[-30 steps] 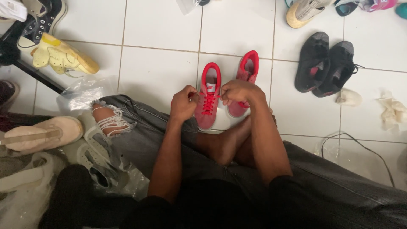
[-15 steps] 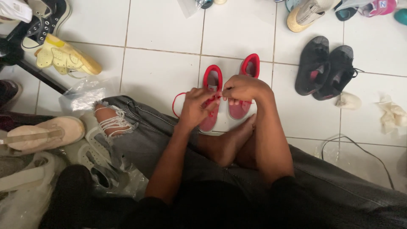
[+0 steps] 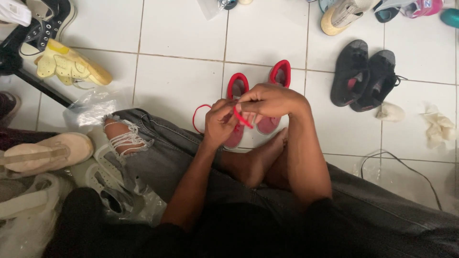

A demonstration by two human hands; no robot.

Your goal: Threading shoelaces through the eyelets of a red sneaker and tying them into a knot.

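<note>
Two red sneakers stand side by side on the white tile floor in front of my crossed legs. My left hand (image 3: 221, 123) is over the left red sneaker (image 3: 237, 86) and pinches its red shoelace (image 3: 200, 113), which loops out to the left. My right hand (image 3: 272, 100) lies over the right red sneaker (image 3: 280, 72) and grips the other end of the lace between its fingers. The hands hide the fronts of both shoes. My bare foot (image 3: 260, 155) rests just below them.
A black pair of shoes (image 3: 366, 79) stands to the right, with crumpled white tissue (image 3: 437, 126) and a cable (image 3: 406, 165) nearby. Yellow sandals (image 3: 71, 67), a beige shoe (image 3: 45, 152), white sandals in plastic (image 3: 107, 184) and a black sneaker (image 3: 45, 21) lie on the left. More shoes (image 3: 344, 14) line the top edge.
Both hands have lifted from the left sneaker's laces and pulled the red lace up and out, so a loop now shows to the left. The hands have moved closer together.
</note>
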